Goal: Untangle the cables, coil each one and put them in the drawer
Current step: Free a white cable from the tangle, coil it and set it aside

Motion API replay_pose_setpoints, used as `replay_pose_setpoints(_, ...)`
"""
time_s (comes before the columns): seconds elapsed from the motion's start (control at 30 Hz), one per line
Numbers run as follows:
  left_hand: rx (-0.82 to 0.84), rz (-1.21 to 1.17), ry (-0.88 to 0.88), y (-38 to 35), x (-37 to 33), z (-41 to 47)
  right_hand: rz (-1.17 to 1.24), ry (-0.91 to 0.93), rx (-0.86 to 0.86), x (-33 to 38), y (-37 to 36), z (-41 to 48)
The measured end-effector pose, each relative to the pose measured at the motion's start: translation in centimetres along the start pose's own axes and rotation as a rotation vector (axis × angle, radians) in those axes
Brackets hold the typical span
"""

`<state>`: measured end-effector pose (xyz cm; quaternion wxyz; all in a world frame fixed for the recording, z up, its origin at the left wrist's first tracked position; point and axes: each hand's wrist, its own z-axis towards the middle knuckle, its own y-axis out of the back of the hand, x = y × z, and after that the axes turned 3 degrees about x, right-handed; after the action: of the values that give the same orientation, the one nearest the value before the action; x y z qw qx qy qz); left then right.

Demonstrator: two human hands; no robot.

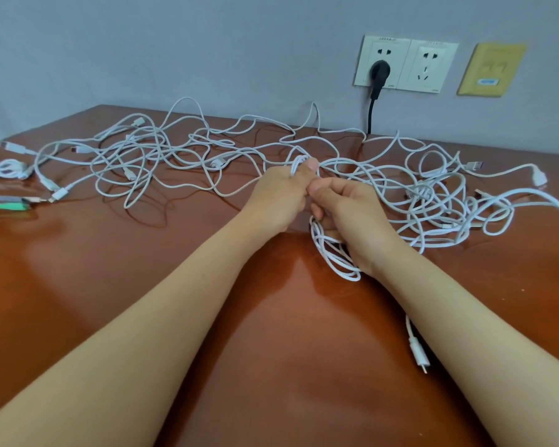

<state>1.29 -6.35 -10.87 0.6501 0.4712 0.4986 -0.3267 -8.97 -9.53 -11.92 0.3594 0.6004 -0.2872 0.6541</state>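
Both bare forearms reach in from the near corners and meet over the middle of the brown table (pixel 94 253). Near the front, just left of the right forearm, a loose connector (pixel 418 353) on a white lead lies flat on the wood, and the lead runs up under the arm.

Further in, the right hand (pixel 346 208) is turned palm down, its fingers curled round a coil (pixel 336 256) of white cable. The loops hang out from under the fingers and palm and lie against the table beside the wrist. Its thumb points left toward the other hand.

The left hand (pixel 281 195) sits just beside it, the two thumbs close together, fingers folded in. Its thumb and forefinger pinch a strand (pixel 296 164) that arches over the thumb tip on the far side of the hand.

Beyond the hands, a tangle of white cables (pixel 218 162) sprawls across the far half of the table from left to right, densest at the right. At the far left edge lie a small bundle (pixel 5 167) of white cable and, nearer, a green object (pixel 5 204).

On the wall behind, a black plug (pixel 380 71) sits in the left of two white sockets (pixel 428 67), with a yellow plate (pixel 492 69) to their right.
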Motion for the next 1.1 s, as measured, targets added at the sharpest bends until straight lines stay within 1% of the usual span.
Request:
replay_pose_setpoints(0.1,-0.083,0.035,-0.025,0.1,0.0,0.2,0.028,-0.044,-0.021,0.2,-0.2,0.0)
replay_pose_setpoints(0.2,-0.144,-0.009,-0.035,0.3,-0.1,0.3,0.018,-0.047,-0.038,0.3,-0.5,-0.1)
replay_pose_setpoints(0.3,-0.202,-0.068,-0.034,0.2,-0.1,0.6,0.014,-0.095,0.003,0.6,-0.6,-0.2)
replay_pose_setpoints(0.4,-0.265,-0.127,-0.020,0.5,-0.1,0.8,-0.064,-0.127,0.050,1.0,-0.5,-0.4)
replay_pose_setpoints(0.47,-0.297,-0.183,-0.009,1.0,0.0,1.0,-0.195,-0.090,0.032,1.2,-0.5,-0.5)
replay_pose_setpoints(0.5,-0.314,-0.208,0.003,1.3,0.1,1.1,-0.298,-0.044,0.003,1.3,-0.5,-0.4)
replay_pose_setpoints(0.63,-0.383,-0.376,0.102,2.3,0.0,1.2,-0.928,0.182,-0.154,1.5,0.0,-0.4)
replay_pose_setpoints(0.67,-0.401,-0.416,0.111,2.7,0.1,1.3,-1.020,0.203,-0.175,1.4,0.1,-0.6)
replay_pose_setpoints(0.77,-0.453,-0.505,0.115,3.4,0.4,1.7,-1.195,0.218,-0.205,0.4,0.2,-0.7)
replay_pose_setpoints(0.83,-0.416,-0.648,0.142,3.5,0.4,1.7,-1.257,0.234,-0.198,0.2,-0.1,-0.9)
replay_pose_setpoints(0.97,-0.228,-1.213,0.204,3.9,0.1,1.4,-1.347,0.272,-0.160,0.3,-0.4,-1.1)
replay_pose_setpoints(1.0,-0.206,-1.281,0.211,4.3,0.3,1.4,-1.351,0.279,-0.149,0.2,-0.5,-1.2)
replay_pose_setpoints(1.03,-0.192,-1.291,0.216,4.5,0.4,1.5,-1.347,0.282,-0.134,0.1,-0.6,-1.2)
replay_pose_setpoints(1.1,-0.192,-1.190,0.222,4.8,0.7,1.6,-1.331,0.277,-0.099,0.0,-0.9,-1.3)
